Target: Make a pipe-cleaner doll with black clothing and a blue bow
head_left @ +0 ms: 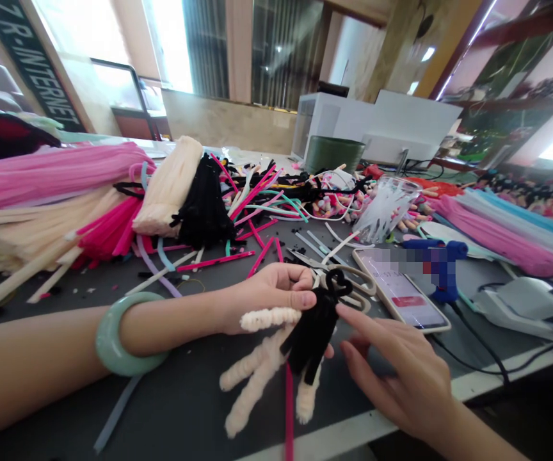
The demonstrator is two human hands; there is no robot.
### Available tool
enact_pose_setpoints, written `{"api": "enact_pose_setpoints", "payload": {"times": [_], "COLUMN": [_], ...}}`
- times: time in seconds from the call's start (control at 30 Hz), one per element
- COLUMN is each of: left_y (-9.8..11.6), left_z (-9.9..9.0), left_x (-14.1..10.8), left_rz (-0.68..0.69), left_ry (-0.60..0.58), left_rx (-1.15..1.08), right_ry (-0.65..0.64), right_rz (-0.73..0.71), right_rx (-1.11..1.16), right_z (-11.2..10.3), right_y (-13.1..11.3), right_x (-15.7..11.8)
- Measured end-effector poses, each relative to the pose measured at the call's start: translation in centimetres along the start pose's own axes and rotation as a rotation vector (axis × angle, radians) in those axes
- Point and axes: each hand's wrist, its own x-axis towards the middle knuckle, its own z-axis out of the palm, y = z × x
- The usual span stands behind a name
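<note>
Fuzzy figure (pixel 311 330) pinched, loop end (pixel 330 280) pointing away

Your left hand (pixel 267 291) clamps the figure near its top, above the tabletop (pixel 180 410). Your right hand (pixel 399 368) is farther off, thumb and forefinger apart, the forefingertip at the edge of the black strands (pixel 300 342); you can't tell whether it touches. So the figure sits between your hands, its long axis slanting toward you and leftward, most cream limbs (pixel 248 406) pointing that way.

brt win (pixel 173 45) | beige wall (pixel 228 131) ctr | dk-gray tbl (pixel 180 410) | shelves (pixel 521 100) R
</note>
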Motion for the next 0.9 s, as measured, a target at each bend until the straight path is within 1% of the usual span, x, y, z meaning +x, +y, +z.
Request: {"api": "enact_pose_setpoints", "payload": {"times": [0.07,0.17,0.3,0.4,0.5,0.53,0.6,0.7,0.73,0.8,0.87,0.9], "left_y": [0.00,0.04,0.14,0.12,0.05,0.05,0.09,0.15,0.14,0.05,-0.07,-0.11], "left_z": [-0.05,0.00,0.16,0.07,-0.07,-0.07,0.00,0.09,0.07,-0.04,-0.14,-0.15], "left_x": [-0.03,-0.10,-0.19,-0.17,-0.12,-0.11,-0.13,-0.18,-0.17,-0.13,-0.08,-0.07], "left_rz": [0.005,0.000,-0.015,-0.023,-0.003,-0.003,-0.017,-0.039,-0.039,-0.040,-0.039,-0.040], "left_ry": [0.008,0.011,-0.003,-0.009,-0.002,-0.007,-0.025,-0.043,-0.045,-0.055,-0.077,-0.084], "left_rx": [-0.010,-0.013,-0.016,0.000,-0.001,-0.004,-0.008,-0.023,-0.026,-0.021,-0.003,0.007], "right_ry": [0.014,-0.007,-0.001,-0.031,-0.059,-0.048,0.021,0.132,0.129,0.064,0.008,0.006], "right_rz": [0.006,-0.023,-0.010,-0.033,0.010,0.030,0.044,-0.011,-0.027,-0.041,-0.011,0.008], "right_rx": [0.014,0.023,0.037,0.023,0.050,0.062,0.080,0.071,0.056,0.029,0.046,0.072], "right_z": [0.07,0.08,0.00,0.08,0.14,0.11,-0.06,-0.38,-0.43,-0.42,-0.29,-0.23], "right_y": [0.02,0.05,0.11,0.20,0.19,0.16,0.04,-0.13,-0.16,-0.18,-0.11,-0.06], "right_x": [-0.04,-0.04,0.01,0.07,0.02,-0.05,-0.24,-0.48,-0.49,-0.45,-0.38,-0.36]}}
